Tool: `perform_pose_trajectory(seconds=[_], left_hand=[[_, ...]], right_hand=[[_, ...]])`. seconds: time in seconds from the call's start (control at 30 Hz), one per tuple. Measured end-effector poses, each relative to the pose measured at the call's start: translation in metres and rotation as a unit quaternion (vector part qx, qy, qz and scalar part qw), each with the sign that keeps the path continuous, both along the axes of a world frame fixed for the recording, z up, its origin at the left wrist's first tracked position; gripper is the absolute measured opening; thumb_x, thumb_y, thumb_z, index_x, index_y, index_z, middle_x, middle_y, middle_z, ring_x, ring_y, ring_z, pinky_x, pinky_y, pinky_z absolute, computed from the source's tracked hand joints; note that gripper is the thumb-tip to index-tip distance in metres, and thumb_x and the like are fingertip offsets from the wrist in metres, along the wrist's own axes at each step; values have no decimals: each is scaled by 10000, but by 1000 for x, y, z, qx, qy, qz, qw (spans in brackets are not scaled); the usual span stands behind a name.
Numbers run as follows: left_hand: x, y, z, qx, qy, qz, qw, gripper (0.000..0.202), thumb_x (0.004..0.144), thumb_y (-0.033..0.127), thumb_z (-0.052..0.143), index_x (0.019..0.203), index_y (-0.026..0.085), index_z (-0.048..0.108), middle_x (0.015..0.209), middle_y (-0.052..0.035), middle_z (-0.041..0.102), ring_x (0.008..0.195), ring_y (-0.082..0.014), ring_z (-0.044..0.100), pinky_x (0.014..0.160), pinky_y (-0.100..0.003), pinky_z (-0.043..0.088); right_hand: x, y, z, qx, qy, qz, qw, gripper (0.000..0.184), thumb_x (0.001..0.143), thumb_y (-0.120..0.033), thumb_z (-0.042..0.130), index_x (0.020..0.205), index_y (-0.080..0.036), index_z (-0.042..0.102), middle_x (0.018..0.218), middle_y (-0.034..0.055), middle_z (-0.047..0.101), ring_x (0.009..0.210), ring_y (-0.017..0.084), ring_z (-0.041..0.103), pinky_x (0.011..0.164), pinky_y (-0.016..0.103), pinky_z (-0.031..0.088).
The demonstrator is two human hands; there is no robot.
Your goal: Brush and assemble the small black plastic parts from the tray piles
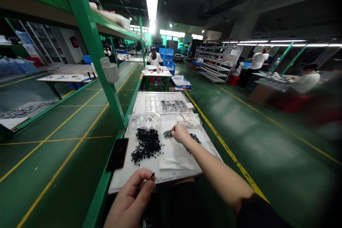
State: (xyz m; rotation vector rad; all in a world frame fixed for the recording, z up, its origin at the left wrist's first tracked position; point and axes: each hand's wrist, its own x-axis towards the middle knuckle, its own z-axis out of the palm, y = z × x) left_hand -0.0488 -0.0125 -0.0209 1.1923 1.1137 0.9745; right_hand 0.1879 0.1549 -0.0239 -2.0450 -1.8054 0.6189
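Close to the camera, my left hand (pixel 136 194) pinches a small black part (pixel 152 176) between thumb and fingertips, just off the table's front edge. My right hand (pixel 180 133) reaches over the white table (pixel 149 174), its fingers drawn together at a small heap of grey parts (pixel 167 134). Whatever its fingertips hold is hidden. Left of that heap lies a large pile of small black parts (pixel 146 144). Another dark pile (pixel 196 138) shows partly behind my right wrist. A folded white cloth or paper (pixel 177 164) lies in front.
A dark phone (pixel 118 154) rests at the table's left edge, beside a green post (pixel 93 39). Clear plastic bags (pixel 146 120) and a compartment tray of small parts (pixel 173 105) are farther back. A green conveyor belt (pixel 88 121) runs on the left. Other people sit farther off.
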Motion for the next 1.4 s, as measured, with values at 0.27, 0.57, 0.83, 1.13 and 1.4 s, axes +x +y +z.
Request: perform_pose_trajectory(seconds=[0.27,0.57,0.83,1.13,1.4], left_hand=[[17,7,16,93,53,-54,993,246,1029,522,629,997,287,693,949,-13,661,880,-196,605,769,-247,511],[40,-11,37,203,41,-128,970,112,1082,341,582,1034,315,680,947,18,673,871,-161,635,773,-221,524],[40,-27,44,256,38,-157,953,122,1095,265,561,1042,301,664,955,29,662,845,-136,621,750,-221,509],[45,-42,44,312,75,-157,934,161,1094,174,528,1074,284,644,994,5,660,916,-153,635,813,-253,511],[61,-46,45,367,167,-112,908,189,1058,109,538,1086,267,637,1029,-17,652,913,-157,631,773,-243,490]], right_hand=[[22,-111,46,59,493,127,859,409,870,-510,830,1115,-184,793,973,90,768,583,87,515,520,233,402],[23,-174,72,169,495,179,833,111,818,-257,922,895,-249,842,906,30,713,764,139,619,640,255,478],[12,-201,77,193,435,213,853,166,809,-250,936,950,-261,847,954,24,677,737,123,558,587,250,422],[22,-215,71,112,471,209,850,191,803,-301,943,927,-213,828,912,15,672,632,87,485,583,258,385],[42,-200,56,22,530,219,819,230,775,-307,959,921,-213,809,872,17,652,676,111,485,573,258,359]])
